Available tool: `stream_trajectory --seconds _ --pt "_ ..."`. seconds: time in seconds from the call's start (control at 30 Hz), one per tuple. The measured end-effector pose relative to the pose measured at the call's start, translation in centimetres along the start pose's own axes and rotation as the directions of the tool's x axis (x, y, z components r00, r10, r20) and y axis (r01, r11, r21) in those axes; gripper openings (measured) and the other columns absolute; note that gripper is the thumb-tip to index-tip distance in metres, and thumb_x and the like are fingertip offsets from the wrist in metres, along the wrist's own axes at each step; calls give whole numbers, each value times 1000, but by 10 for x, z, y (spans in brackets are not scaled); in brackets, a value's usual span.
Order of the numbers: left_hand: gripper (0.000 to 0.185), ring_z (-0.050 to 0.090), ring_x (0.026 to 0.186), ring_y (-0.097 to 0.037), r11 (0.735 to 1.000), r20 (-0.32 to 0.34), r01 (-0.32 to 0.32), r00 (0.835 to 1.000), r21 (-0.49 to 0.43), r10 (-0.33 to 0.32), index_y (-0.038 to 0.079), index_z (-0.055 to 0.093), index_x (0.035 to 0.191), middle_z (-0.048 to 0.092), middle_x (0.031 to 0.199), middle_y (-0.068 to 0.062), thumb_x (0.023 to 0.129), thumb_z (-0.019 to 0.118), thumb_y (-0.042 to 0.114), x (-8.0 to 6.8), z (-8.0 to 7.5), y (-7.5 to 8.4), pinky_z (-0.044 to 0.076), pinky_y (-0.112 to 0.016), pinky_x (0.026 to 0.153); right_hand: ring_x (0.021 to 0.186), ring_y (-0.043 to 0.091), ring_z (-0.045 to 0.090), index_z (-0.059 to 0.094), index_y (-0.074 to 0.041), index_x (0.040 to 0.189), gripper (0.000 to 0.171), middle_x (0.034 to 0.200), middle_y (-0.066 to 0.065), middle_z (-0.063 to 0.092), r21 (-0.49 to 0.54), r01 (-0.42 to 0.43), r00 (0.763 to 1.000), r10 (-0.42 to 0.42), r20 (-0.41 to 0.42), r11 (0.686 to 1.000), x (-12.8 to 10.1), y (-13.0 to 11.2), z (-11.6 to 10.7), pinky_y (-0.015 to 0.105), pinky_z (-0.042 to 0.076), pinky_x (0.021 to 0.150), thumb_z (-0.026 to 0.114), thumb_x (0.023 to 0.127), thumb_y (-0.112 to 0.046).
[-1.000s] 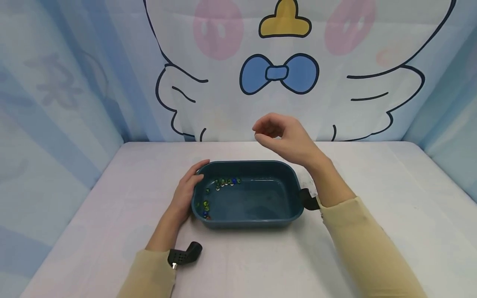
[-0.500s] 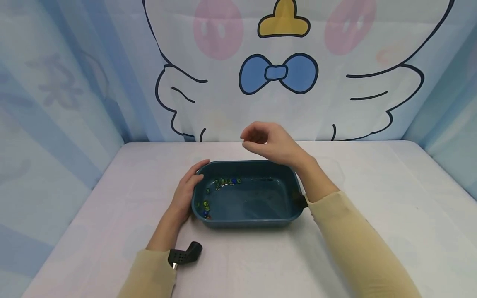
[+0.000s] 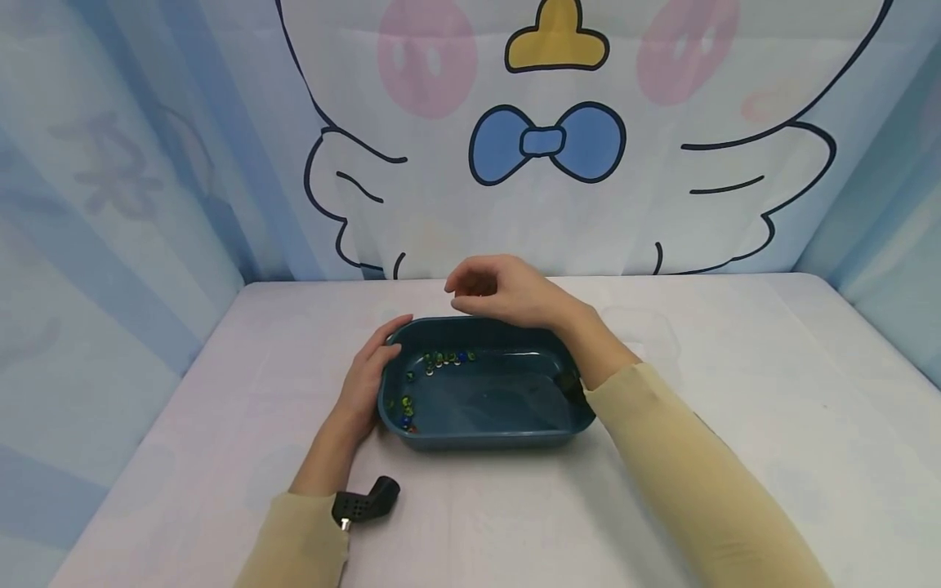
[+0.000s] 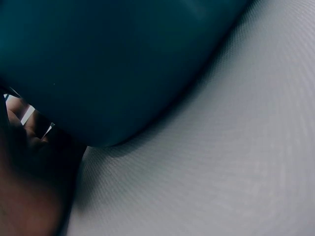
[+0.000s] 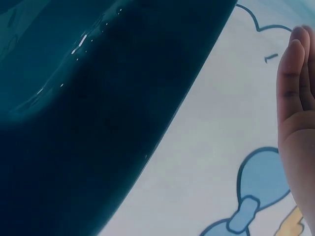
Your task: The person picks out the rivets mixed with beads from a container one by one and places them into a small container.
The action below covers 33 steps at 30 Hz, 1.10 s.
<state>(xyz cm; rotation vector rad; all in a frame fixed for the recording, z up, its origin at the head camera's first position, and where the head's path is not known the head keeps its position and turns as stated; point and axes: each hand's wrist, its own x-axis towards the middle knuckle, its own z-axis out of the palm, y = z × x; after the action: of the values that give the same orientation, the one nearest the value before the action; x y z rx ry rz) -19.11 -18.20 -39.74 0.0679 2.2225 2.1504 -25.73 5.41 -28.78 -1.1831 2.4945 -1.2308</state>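
A dark teal plastic basin (image 3: 485,441), oblong with rounded corners, stands on the table. Inside it, several small glass marbles (image 3: 406,406), green, yellow and blue, lie along the left end and back wall. My left hand (image 3: 360,384) grips the basin's left end, its thumb over the rim and fingers along the outside. The left wrist view is filled by the basin's outer wall (image 4: 113,73). Over the back rim hovers my right hand (image 3: 507,290), fingers bent and thumb apart from them. The right wrist view shows its fingers (image 5: 291,73) beyond the rim, with nothing visible in them.
A white cloth (image 3: 735,384) covers the table. Behind it hangs a printed curtain (image 3: 547,220) with a blue bow, and pale blue drapes (image 3: 110,245) close off the sides. A black wrist camera (image 3: 367,500) sticks out from the left sleeve.
My right hand has moved left and down, from above the basin's back right to over the middle of its back rim. The left hand, basin and marbles stay put.
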Motion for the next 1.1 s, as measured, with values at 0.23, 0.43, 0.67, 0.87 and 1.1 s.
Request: stream_trajectory --seconds 0.23,0.43,0.67,0.87,1.1 --pt "48 33 142 -21 1000 6 0 1000 2 0 21 45 152 40 155 -2 106 34 19 0 -1 0 23 -43 117 96 21 64 69 -3 116 22 107 7 69 40 -32 998 30 54 999 5 3 5 36 52 90 67 96 -11" --pt "48 33 143 -20 1000 9 -8 1000 -8 8 20 45 152 40 155 -2 105 34 17 0 0 1 24 -43 117 98 21 65 70 -2 116 21 107 7 70 45 -51 993 46 112 998 7 10 9 36 52 91 65 97 -10" --pt "48 34 142 -21 1000 6 0 1000 -15 0 20 44 152 39 156 -3 106 33 18 -1 0 1 26 -42 116 96 24 66 70 0 119 24 108 8 70 42 -89 979 79 186 995 6 13 14 35 54 83 64 98 -12" --pt "48 32 143 -21 1000 1 0 1000 -4 0 20 44 152 37 157 -2 105 34 18 -1 -1 1 24 -43 117 100 17 66 70 -1 119 26 110 5 71 -36 -107 964 113 242 994 7 18 20 33 53 88 66 97 -13" --pt "49 32 143 -22 1000 5 -4 1000 0 4 18 43 153 36 157 -3 105 34 17 -1 0 1 25 -43 117 97 16 67 70 -1 121 28 109 4 72 -60 -143 947 154 280 988 6 20 23 32 54 84 67 96 -14"
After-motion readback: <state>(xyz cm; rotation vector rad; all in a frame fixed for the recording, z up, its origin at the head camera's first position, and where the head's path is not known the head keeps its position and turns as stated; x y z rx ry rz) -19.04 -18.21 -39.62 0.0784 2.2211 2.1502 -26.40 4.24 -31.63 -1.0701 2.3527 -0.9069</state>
